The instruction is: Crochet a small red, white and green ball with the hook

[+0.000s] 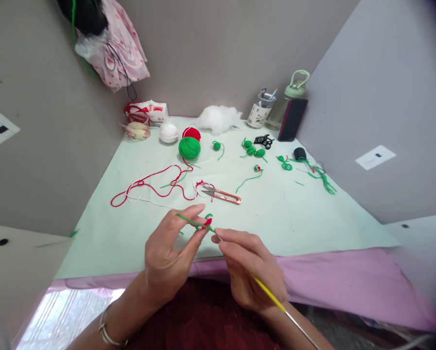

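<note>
Between the thumb and fingers of my left hand [170, 243] is a small green, white and red crochet piece [208, 221]. A strand of green yarn [188, 220] runs from it over my left fingers. My right hand [252, 265] grips a crochet hook [270, 293] with a yellow handle. The hook's thin metal tip meets the green yarn at the right edge of the piece. Both hands are close together above the front of the table. Just beyond them lie orange-handled thread snips [225, 196], with their blades over red and white yarn [159, 192].
Behind are a green yarn ball [189, 148], a red ball [191, 134], a white ball [168, 132] and white stuffing [219, 119]. Small green crochet pieces [254, 148] lie at the right. A pen cup [259, 114], a bottle [279, 114] and a phone [292, 120] stand by the partition.
</note>
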A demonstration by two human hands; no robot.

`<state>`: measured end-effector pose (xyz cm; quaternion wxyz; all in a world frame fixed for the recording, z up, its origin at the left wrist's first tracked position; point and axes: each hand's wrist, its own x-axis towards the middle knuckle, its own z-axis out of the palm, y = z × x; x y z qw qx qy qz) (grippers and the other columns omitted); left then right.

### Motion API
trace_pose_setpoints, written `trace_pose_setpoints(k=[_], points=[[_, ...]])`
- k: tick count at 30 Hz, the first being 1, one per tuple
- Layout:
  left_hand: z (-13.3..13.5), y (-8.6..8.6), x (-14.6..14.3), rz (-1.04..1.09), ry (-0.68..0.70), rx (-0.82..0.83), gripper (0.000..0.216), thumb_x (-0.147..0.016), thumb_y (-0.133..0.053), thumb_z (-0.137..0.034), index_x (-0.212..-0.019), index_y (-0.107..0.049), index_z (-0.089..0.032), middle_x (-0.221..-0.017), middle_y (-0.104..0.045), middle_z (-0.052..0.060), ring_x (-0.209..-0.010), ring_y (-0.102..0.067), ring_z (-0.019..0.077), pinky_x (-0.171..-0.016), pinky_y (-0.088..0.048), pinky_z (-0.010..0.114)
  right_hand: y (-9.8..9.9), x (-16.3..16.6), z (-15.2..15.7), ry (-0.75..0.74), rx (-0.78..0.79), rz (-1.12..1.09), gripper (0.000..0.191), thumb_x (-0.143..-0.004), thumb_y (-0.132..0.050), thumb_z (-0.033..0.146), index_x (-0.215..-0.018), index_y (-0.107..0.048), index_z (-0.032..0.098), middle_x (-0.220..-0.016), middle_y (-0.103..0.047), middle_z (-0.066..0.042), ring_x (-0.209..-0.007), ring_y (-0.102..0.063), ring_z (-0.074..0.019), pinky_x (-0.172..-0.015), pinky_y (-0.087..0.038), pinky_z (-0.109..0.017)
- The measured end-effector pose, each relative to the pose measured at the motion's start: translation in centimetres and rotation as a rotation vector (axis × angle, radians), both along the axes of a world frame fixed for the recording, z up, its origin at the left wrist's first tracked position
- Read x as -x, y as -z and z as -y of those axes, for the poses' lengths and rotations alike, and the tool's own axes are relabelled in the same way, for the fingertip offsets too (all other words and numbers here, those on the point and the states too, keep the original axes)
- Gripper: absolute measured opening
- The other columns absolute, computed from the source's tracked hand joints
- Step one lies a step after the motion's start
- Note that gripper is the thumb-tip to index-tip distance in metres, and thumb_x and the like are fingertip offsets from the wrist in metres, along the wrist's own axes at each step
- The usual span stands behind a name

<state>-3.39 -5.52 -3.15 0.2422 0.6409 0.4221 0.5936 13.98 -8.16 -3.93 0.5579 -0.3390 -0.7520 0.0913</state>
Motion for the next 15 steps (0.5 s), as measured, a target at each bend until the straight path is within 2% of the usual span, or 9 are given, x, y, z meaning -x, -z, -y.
trace_pose_setpoints(k=[5, 8, 11, 15], points=[[-0.12, 0.16, 0.26, 0.004, 0.040, -0.003, 0.058, -0.088, -0.078, -0.003, -0.136, -0.073, -0.036, -0.103, -0.080, -0.001, -0.091, -0.074, 0.0170, -0.095, -0.058, 0.032, 0.18, 0.16, -0.25, -0.002, 0.017, -0.036, 0.043, -0.097, -0.058, 0.000, -0.133, -0.069, 0.021, -0.124, -0.079, -0.015, -0.107, -0.082, -0.0218, -0.083, -0.072, -0.032], [0.06, -0.05, 0.35, 0.073, 0.063, 0.140, 0.050, -0.089, -0.080, -0.010, -0.132, -0.075, -0.034, -0.100, -0.080, -0.001, -0.093, -0.074, 0.0185, -0.099, -0.056, 0.034, 0.26, 0.09, -0.51, 0.005, -0.024, -0.017, 0.042, -0.098, -0.058, 0.002, -0.133, -0.070, 0.022, -0.124, -0.079, -0.014, -0.108, -0.081, -0.0211, -0.084, -0.071, -0.031], [0.33, -0.20, 0.19, 0.130, 0.058, 0.257, 0.042, -0.091, -0.081, -0.016, -0.129, -0.076, -0.032, -0.099, -0.078, 0.000, -0.094, -0.073, 0.0194, -0.101, -0.055, 0.036, -0.09, -0.09, -0.82, 0.018, -0.147, 0.089, 0.034, -0.101, -0.060, 0.008, -0.132, -0.071, 0.019, -0.120, -0.080, -0.015, -0.109, -0.080, -0.0215, -0.089, -0.070, -0.032], [0.53, -0.04, -0.20, 0.156, -0.013, 0.158, 0.033, -0.090, -0.080, -0.014, -0.118, -0.080, -0.030, -0.102, -0.077, 0.001, -0.096, -0.072, 0.0207, -0.098, -0.055, 0.036, -0.62, 0.25, -0.85, 0.065, -0.211, 0.185, 0.029, -0.102, -0.059, 0.011, -0.126, -0.073, 0.014, -0.117, -0.080, -0.018, -0.107, -0.079, -0.0233, -0.089, -0.069, -0.034]])
